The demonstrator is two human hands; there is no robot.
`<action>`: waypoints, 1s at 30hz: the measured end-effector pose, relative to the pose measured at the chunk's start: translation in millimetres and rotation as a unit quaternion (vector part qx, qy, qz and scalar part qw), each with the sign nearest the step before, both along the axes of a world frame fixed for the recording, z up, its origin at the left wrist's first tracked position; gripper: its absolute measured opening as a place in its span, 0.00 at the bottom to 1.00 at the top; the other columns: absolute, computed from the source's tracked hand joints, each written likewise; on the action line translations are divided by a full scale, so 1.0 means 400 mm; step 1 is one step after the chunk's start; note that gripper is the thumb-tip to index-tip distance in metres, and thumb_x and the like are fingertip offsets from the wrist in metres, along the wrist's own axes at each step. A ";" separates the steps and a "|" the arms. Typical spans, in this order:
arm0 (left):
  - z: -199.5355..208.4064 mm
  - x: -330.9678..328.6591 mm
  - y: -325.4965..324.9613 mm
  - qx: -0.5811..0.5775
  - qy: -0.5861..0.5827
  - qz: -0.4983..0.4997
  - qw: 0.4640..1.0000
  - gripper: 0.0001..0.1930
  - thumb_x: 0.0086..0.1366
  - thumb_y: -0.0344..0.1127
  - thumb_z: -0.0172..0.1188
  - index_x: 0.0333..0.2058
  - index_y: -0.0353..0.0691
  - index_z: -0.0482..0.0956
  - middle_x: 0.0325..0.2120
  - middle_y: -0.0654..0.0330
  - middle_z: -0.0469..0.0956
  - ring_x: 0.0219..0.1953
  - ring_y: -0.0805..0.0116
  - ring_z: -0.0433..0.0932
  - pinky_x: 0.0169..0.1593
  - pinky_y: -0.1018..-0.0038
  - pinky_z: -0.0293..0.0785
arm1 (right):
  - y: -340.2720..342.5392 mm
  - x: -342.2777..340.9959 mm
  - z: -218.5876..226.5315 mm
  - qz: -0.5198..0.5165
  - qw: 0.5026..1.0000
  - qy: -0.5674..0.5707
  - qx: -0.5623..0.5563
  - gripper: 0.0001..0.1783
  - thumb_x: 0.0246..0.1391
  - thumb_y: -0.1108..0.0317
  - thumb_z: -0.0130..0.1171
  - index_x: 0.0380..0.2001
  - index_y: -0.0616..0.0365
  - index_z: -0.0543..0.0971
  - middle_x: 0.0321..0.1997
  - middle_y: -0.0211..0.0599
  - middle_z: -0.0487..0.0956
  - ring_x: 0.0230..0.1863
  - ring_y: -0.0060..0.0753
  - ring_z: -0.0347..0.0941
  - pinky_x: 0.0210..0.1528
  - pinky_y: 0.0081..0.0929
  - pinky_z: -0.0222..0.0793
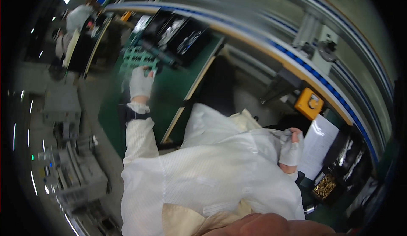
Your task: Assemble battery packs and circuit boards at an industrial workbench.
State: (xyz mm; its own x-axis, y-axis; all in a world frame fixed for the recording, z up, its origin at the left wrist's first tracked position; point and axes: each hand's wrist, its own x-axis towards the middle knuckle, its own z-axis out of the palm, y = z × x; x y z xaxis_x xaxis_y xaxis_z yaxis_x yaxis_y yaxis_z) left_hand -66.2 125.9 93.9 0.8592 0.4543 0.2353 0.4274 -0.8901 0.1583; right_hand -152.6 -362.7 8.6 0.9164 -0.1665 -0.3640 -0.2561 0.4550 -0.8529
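My left hand [141,83], in a white glove with bare fingertips, reaches over the green bench top [167,89]. Its thumb and forefinger stand apart, and I see nothing between them. Just beyond it lies a light green slotted rack [137,59], with a dark powered screwdriver [160,54] beside the rack. My right hand [291,147], gloved the same way, is low at my right side, its fingers curled in. Whatever they may hold is hidden. Close to that hand is a white printed sheet [319,144].
Black bins [180,34] with clear bags stand behind the rack. A yellow device [309,103] sits near a blue-edged rail [305,68]. At right are a box of brass-coloured parts [325,186] and black trays [347,157]. Grey machines [78,172] stand left; another person [63,45] is beyond.
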 end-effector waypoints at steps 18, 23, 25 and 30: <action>-0.141 0.316 -0.405 -0.006 -0.198 -0.475 0.858 0.20 0.42 0.24 0.60 0.38 0.41 0.74 0.38 0.51 0.74 0.39 0.49 0.73 0.44 0.62 0.69 | 0.027 0.046 -0.004 0.044 0.985 0.000 -0.167 0.12 0.56 0.64 0.48 0.34 0.60 0.76 0.30 0.30 0.73 0.34 0.23 0.66 0.38 0.18 0.61; -0.203 0.372 -0.421 0.023 -0.088 -0.396 0.914 0.23 0.46 0.26 0.58 0.45 0.32 0.71 0.45 0.47 0.71 0.49 0.51 0.69 0.54 0.65 0.65 | 0.035 0.063 -0.031 0.119 0.974 -0.052 -0.184 0.12 0.56 0.62 0.50 0.34 0.59 0.77 0.32 0.33 0.76 0.35 0.24 0.70 0.39 0.22 0.65; -0.224 0.386 -0.419 -0.018 -0.082 -0.382 0.920 0.21 0.48 0.25 0.56 0.44 0.32 0.72 0.45 0.47 0.71 0.50 0.51 0.68 0.55 0.65 0.63 | 0.035 0.059 -0.048 0.110 0.978 -0.051 -0.168 0.11 0.55 0.62 0.51 0.34 0.58 0.77 0.33 0.33 0.76 0.35 0.25 0.70 0.40 0.22 0.66; -0.249 0.385 -0.410 -0.005 -0.120 -0.390 0.913 0.13 0.56 0.20 0.46 0.41 0.29 0.70 0.42 0.53 0.70 0.44 0.62 0.70 0.47 0.75 0.68 | 0.033 0.057 -0.051 0.106 0.977 -0.053 -0.177 0.11 0.55 0.62 0.50 0.36 0.55 0.78 0.33 0.33 0.78 0.34 0.25 0.72 0.38 0.24 0.67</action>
